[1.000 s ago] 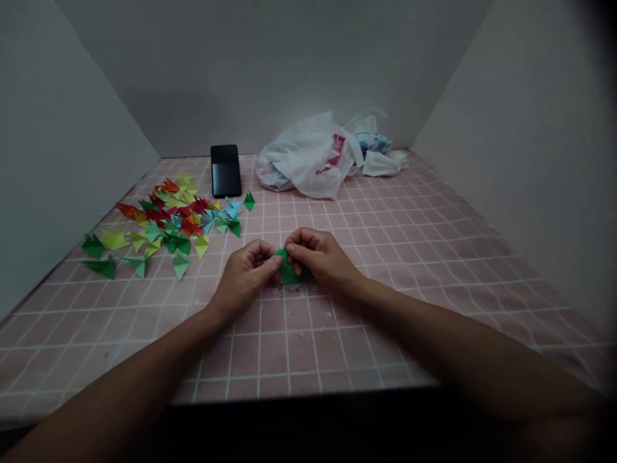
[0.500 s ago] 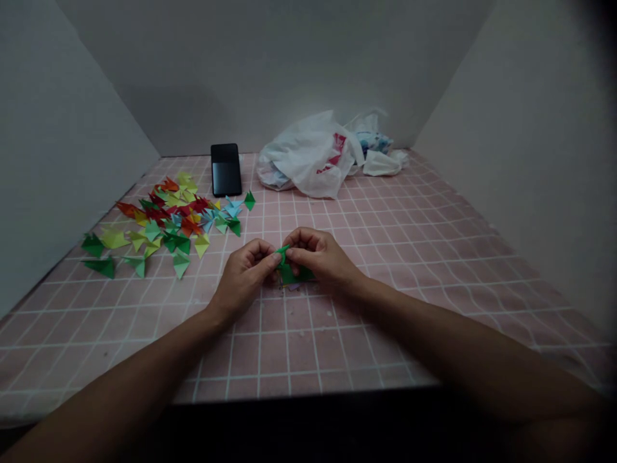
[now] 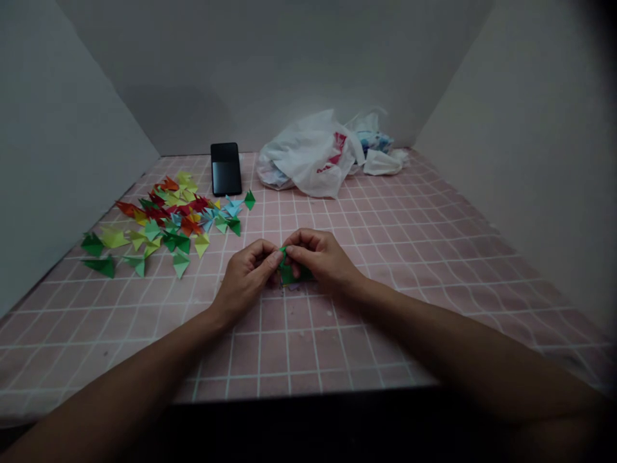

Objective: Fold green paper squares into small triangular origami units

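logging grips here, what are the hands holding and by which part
Small green paper, pinched by left hand and right hand; which part is hidden.

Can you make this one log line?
left hand: pinching green paper | right hand: pinching same paper | folded papers: left side | phone: farther back

Red print [image 3: 339, 148] on white bag [image 3: 299, 155], unreadable

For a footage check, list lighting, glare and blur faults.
Head view: dim throughout, blackest at the upper right corner; head view: soft shadow on the back wall, faint sheen on the black phone; head view: right forearm blurred toward the lower right, green paper between the fingers too dim for fold detail.
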The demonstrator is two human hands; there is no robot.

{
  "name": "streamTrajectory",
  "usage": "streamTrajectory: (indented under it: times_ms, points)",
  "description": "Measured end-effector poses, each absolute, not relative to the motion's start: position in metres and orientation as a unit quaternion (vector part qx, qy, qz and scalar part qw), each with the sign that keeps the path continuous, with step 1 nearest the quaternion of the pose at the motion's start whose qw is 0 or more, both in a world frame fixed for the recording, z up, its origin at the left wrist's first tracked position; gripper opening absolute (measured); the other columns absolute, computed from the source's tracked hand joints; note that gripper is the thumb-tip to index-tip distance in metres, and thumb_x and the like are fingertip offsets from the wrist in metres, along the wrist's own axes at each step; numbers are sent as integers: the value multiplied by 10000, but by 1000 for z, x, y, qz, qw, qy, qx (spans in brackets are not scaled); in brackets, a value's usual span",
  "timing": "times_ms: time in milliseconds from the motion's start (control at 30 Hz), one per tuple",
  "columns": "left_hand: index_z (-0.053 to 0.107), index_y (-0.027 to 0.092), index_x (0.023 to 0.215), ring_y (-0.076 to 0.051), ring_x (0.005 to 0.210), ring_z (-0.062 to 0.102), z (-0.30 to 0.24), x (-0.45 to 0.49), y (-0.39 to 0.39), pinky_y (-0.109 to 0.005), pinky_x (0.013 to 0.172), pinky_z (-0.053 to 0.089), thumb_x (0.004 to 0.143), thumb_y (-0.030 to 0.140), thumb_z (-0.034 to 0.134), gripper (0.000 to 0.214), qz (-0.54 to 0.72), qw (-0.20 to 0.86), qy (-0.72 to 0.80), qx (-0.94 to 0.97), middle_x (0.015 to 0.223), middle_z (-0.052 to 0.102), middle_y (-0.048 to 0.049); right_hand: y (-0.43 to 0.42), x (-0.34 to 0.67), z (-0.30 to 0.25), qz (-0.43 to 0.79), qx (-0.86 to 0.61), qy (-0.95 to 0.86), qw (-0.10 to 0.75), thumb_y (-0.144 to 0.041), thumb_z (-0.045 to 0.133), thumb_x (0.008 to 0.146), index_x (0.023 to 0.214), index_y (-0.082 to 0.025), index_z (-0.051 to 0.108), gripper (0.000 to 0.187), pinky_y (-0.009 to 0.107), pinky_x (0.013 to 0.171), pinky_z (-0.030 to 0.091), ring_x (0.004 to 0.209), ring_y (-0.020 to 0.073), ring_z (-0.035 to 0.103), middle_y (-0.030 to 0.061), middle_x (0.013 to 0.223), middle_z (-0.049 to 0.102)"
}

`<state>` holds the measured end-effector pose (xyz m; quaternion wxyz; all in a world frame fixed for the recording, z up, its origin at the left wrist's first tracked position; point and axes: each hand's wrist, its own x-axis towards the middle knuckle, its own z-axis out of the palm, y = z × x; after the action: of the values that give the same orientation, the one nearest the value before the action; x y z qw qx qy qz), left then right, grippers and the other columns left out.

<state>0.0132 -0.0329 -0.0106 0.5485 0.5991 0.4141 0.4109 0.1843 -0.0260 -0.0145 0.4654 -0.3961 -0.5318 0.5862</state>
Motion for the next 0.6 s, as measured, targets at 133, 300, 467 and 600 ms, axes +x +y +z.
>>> streamTrajectory:
  times_ms: [133,300,467,600]
  points:
    - [632,177,763,-105,544,552,-8,14,-33,-214,514,458,872,375,678,231,411,525,432,607,663,627,10,-26,184,-16,598,-378,-539,457,-267,649,820,783,-176,627,100,246,498,431,489,96,546,-36,635,616]
    - [622,183,740,-98,524,528,-8,13,-33,-210,499,441,866,364,665,225,416,504,445,612,648,586,23,-26,184,-15,594,-373,-548,456,-308,626,870,764,-179,616,167,247,521,439,503,91,553,-27,640,619]
    - [625,183,739,-102,531,519,-8,13,-34,-213,506,425,867,359,661,220,399,515,436,621,638,602,16,-28,184,-14,566,-402,-570,440,-347,654,868,726,-188,588,223,225,463,384,463,93,507,-50,535,561]
    - [654,187,753,-107,550,531,-9,13,-34,-223,517,443,851,343,681,187,413,512,443,609,676,600,16,-27,183,-15,549,-410,-556,470,-401,594,927,713,-190,563,302,229,471,401,452,81,510,-34,591,584]
